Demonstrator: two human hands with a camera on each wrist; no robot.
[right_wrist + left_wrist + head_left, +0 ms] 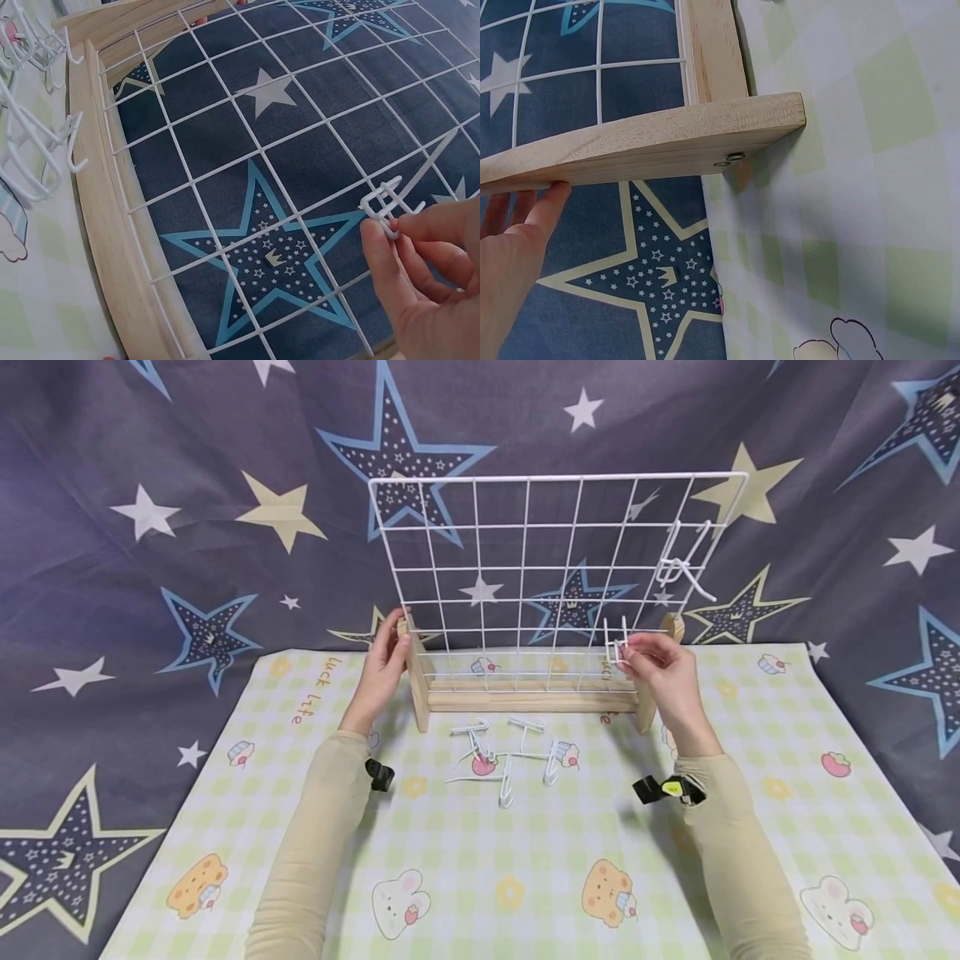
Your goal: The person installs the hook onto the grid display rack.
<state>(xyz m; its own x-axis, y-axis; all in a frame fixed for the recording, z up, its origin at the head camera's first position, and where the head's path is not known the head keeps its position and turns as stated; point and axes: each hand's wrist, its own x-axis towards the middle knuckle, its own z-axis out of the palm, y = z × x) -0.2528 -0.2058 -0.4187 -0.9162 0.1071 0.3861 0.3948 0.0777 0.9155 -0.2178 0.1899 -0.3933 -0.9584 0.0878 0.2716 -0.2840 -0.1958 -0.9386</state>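
Observation:
A white wire grid [498, 567] stands upright in a wooden base [525, 700] on the table. My left hand [384, 670] holds the left wooden side post [417, 685], its fingers against the outer side in the left wrist view. My right hand [667, 681] pinches a white wire hook [617, 650] between thumb and fingers, at the grid's lower right. The right wrist view shows this hook [384, 204] close against the grid wires; whether it is caught on them I cannot tell. Another white hook [678, 564] hangs at the grid's upper right.
Several loose white wire hooks [506, 777] lie on the table in front of the base. A checked cloth [465, 835] with cartoon prints covers the table. Behind the grid hangs a dark star-patterned curtain [225, 435].

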